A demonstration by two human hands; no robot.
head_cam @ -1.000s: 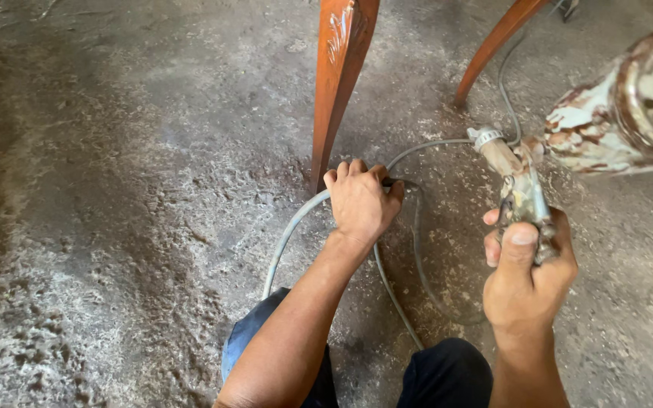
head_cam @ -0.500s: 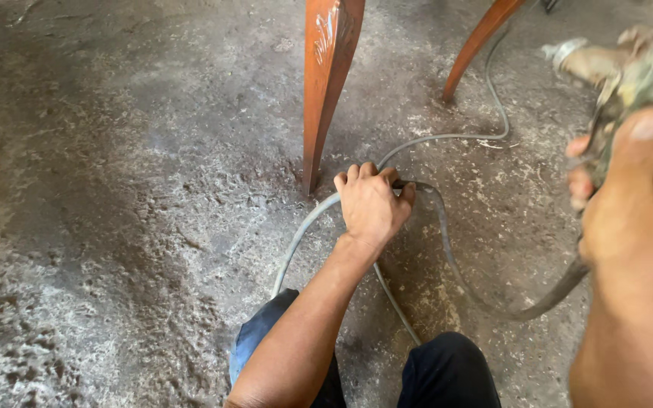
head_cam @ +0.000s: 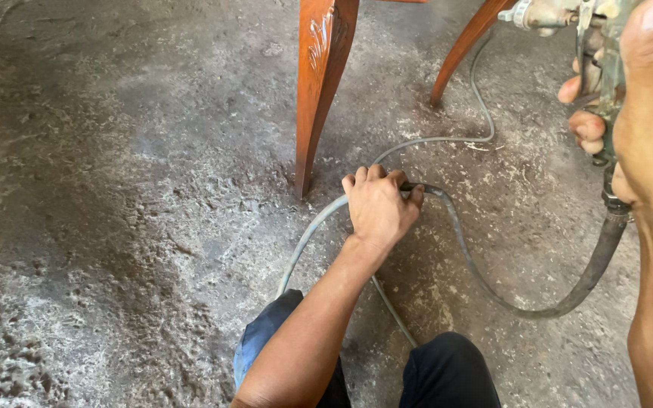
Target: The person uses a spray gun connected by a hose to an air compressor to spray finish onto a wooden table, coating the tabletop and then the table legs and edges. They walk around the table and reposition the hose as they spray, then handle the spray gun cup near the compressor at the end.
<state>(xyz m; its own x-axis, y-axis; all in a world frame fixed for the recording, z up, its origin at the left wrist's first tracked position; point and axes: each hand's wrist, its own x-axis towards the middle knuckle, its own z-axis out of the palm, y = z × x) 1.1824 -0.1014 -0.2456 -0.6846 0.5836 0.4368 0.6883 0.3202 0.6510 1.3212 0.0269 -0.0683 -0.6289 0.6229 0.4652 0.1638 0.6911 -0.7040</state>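
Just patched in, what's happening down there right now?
A person is crouched on a rough concrete floor beside two carved wooden furniture legs. The left hand is closed around a grey hose where it lies on the floor near the closer leg. The right hand holds a worn spray gun up near the camera, at the top right. The hose loops across the floor and rises to the bottom of the gun. The person's dark-trousered knees show at the bottom.

Left hand (head_cam: 378, 205) gripping hose (head_cam: 485, 283), right hand (head_cam: 644, 113) holding spray gun (head_cam: 595, 30)
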